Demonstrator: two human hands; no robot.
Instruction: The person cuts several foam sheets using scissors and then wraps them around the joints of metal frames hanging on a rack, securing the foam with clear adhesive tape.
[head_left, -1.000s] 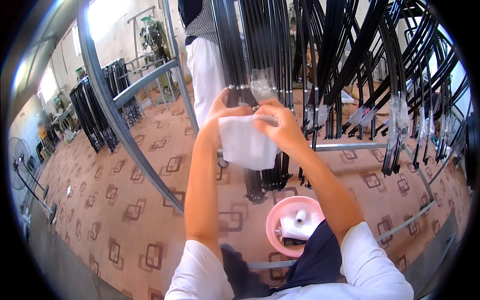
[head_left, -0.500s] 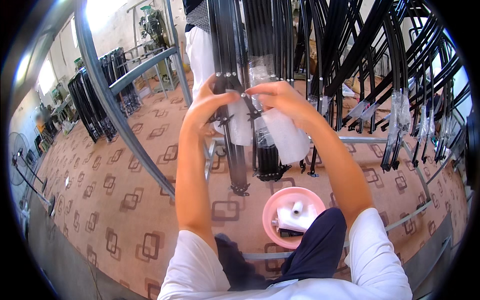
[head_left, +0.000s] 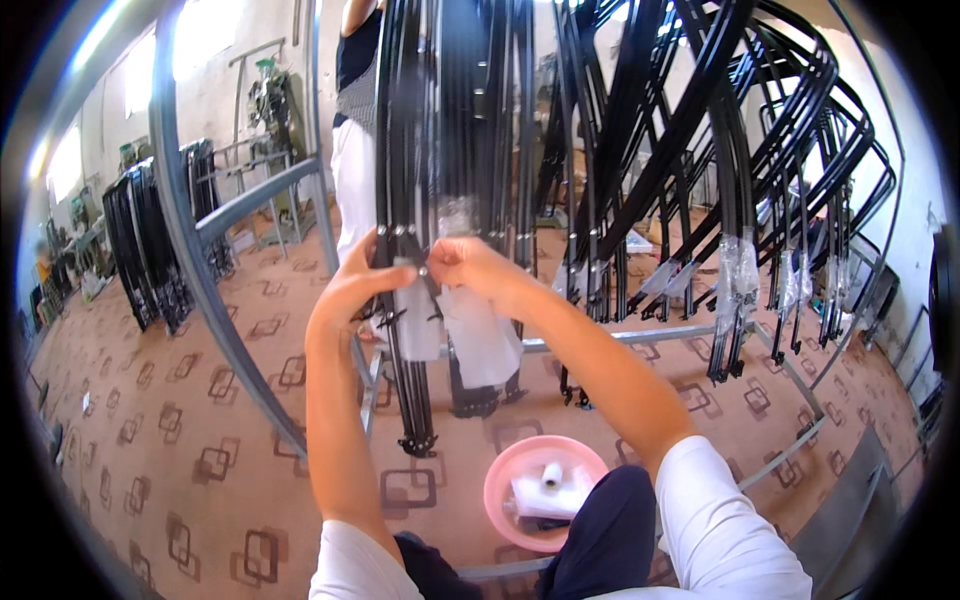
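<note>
Both hands up at the black bars, white sheeting btwn them.
I've got L hand [head_left: 347,293] at the left side of a bundle of long, glossy black metal bars [head_left: 402,130], thumb across the front, other fingers partly hidden, so can't tell if that grip's closed. R hand [head_left: 478,270] is just beside it, approx same ht; grip's closed, fingers bunched over the top of the thin, white, translucent sheeting [head_left: 418,325]. Sheeting hangs below the hands in 2 flaps: one in front of the bundle, one to its right under R hand; can't tell if it's 1 pc or 2. Round pink plastic basin [head_left: 496,490] sits below on the patterned pinkish-brown carpet [head_left: 225,400], w/ a small white roll [head_left: 552,474] inside. Co-worker in white trousers [head_left: 355,180] stands behind the bars.
</note>
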